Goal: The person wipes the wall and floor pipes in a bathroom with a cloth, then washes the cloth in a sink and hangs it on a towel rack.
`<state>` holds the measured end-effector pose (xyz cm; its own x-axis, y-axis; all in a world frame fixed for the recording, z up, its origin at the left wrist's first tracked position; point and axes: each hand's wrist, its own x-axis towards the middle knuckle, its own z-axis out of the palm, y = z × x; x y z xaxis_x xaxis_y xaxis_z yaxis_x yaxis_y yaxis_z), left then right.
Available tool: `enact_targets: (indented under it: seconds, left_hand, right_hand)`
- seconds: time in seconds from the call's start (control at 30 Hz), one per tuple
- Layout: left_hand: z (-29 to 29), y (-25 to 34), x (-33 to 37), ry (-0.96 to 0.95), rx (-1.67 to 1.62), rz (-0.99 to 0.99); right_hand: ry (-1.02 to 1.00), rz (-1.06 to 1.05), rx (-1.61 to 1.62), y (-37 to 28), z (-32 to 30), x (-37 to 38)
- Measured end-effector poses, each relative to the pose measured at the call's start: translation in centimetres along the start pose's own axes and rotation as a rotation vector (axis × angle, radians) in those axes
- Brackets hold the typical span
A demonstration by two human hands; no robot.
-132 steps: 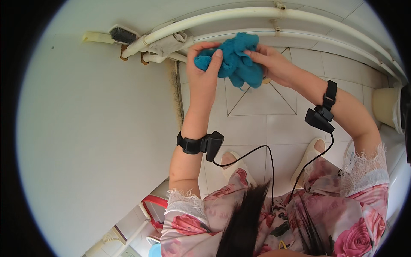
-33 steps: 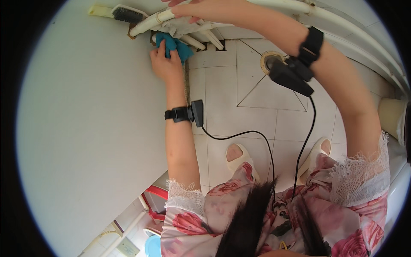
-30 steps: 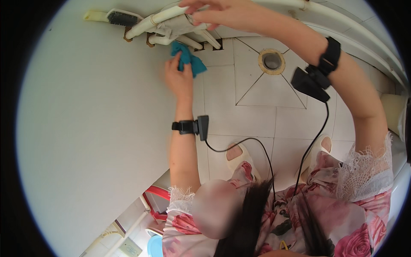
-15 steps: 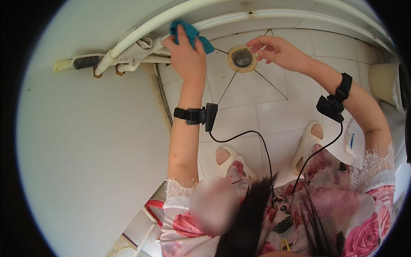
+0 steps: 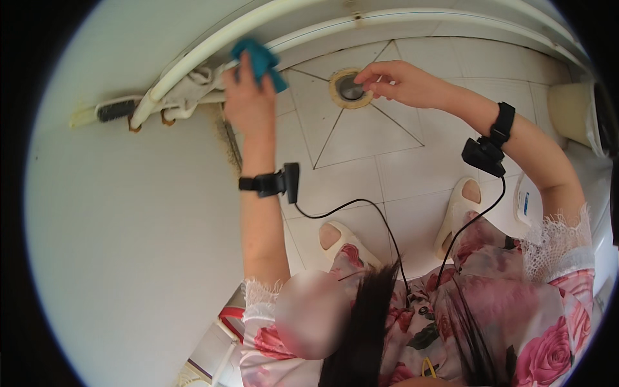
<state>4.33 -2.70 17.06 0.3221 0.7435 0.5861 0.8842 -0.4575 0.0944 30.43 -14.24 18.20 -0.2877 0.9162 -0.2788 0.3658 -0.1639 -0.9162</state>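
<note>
My left hand [image 5: 250,103] is closed on a teal cloth [image 5: 263,63], which lies against the lower white pipe [image 5: 316,29] along the wall. Part of the cloth sticks out past my fingers, and the palm is hidden. My right hand [image 5: 403,84] hangs above the floor with its fingers loosely bent and apart, and nothing shows in them. Seen from above, its fingertips overlap the right side of a round floor drain [image 5: 350,88] with a yellowish rim.
A second white pipe [image 5: 187,63] runs above the first. Left of my left hand are a pale rag [image 5: 187,90] draped on the pipes and a black-bristled brush [image 5: 116,111]. A cream bucket [image 5: 570,115] stands at the far right. Cables hang from both wrist straps.
The whole view has shifted, so most things sit further left. My left hand and the cloth stay at the pipe, and my right fingertips now overlap more of the drain.
</note>
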Motion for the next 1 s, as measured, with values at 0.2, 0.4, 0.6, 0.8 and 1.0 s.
enact_targets:
  seconds: [0.2,0.4,0.6,0.8,1.0]
  left_hand:
    - [0.0,0.6,-0.3,0.002,-0.107,-0.048]
    - [0.4,9.1,0.7,-0.141,-0.387,0.025]
    - [0.3,9.0,2.9,-0.148,-0.359,0.004]
    - [0.8,11.1,4.0,-0.283,-0.151,0.194]
    - [-0.2,9.4,-1.6,-0.398,-0.366,0.209]
  right_hand:
    - [0.011,0.114,0.054,0.4,-1.2,-0.6]
    - [0.066,0.166,0.152,0.4,-1.4,-0.2]
    - [0.112,0.2,0.294,0.5,-1.6,-0.6]
    - [0.118,0.236,0.266,0.7,-1.9,-0.8]
    - [0.114,0.185,0.3,0.4,-1.0,-0.1]
